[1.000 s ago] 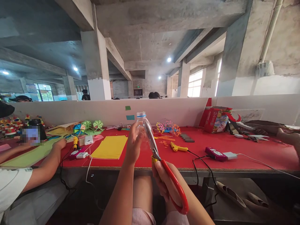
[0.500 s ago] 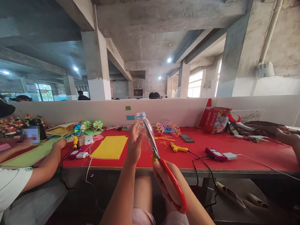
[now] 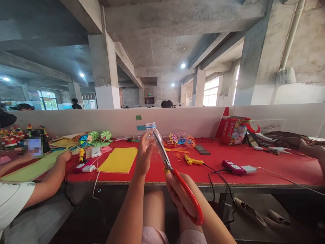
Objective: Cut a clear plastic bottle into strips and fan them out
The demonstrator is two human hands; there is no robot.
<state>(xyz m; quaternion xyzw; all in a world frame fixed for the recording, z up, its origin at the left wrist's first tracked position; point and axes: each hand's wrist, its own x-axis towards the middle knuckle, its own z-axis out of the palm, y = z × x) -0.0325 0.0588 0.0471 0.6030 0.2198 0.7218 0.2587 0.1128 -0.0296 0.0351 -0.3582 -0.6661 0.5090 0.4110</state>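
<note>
A clear plastic bottle (image 3: pixel 151 126) with a blue ring at its neck stands upright in my left hand (image 3: pixel 144 154), whose fingers wrap round its side. My right hand (image 3: pixel 179 189) is closed on the red handles of a pair of scissors (image 3: pixel 186 193). The blades point up and to the left, against the right side of the bottle near its shoulder. I cannot make out whether they have cut into the plastic. Both hands are raised in front of the red table's near edge.
Yellow paper sheets (image 3: pixel 119 160) lie left of my hands. A yellow glue gun (image 3: pixel 192 160) with a black cord rests to the right, near a purple box (image 3: pixel 233 167). Flower decorations (image 3: pixel 182 138) and a red bag (image 3: pixel 235 130) stand behind. A co-worker's arm (image 3: pixel 50 179) reaches in at left.
The bottle and my left hand have shifted slightly left. The scissors have moved a little left and up at the handles, and their blades are still against the bottle.
</note>
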